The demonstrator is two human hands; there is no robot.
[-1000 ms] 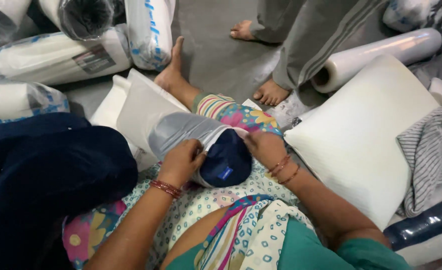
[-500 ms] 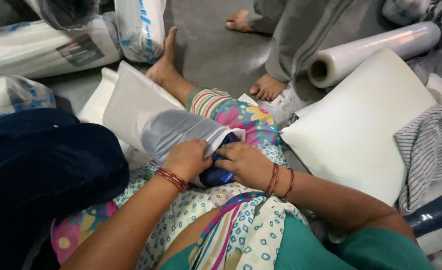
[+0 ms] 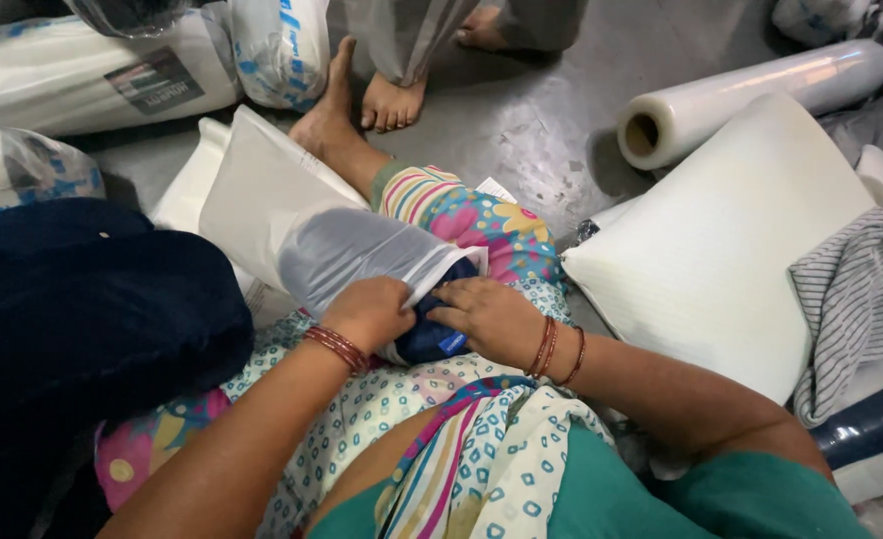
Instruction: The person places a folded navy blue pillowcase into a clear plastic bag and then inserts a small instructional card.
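Note:
On my lap lies a clear plastic bag (image 3: 336, 250) with a white pillow (image 3: 252, 205) inside it. A dark blue cloth (image 3: 431, 334) sticks out of the bag's open end. My left hand (image 3: 371, 311) grips the edge of the bag's mouth. My right hand (image 3: 486, 317) presses its fingers on the blue cloth at the opening. Both wrists wear thin bangles. My leg in flowered trousers (image 3: 461, 215) stretches out under the bag.
A large dark blue bundle (image 3: 72, 329) lies at my left. A bare white pillow (image 3: 731, 240) and a striped cloth (image 3: 861, 299) lie at my right, a roll of clear film (image 3: 761, 95) behind them. Another person's bare feet (image 3: 391, 100) stand ahead. Packed bags (image 3: 92, 80) line the far left.
Both hands have come together at the bag's mouth and the blue cloth has gone further in. The standing person's feet have shifted left, and my view has tilted.

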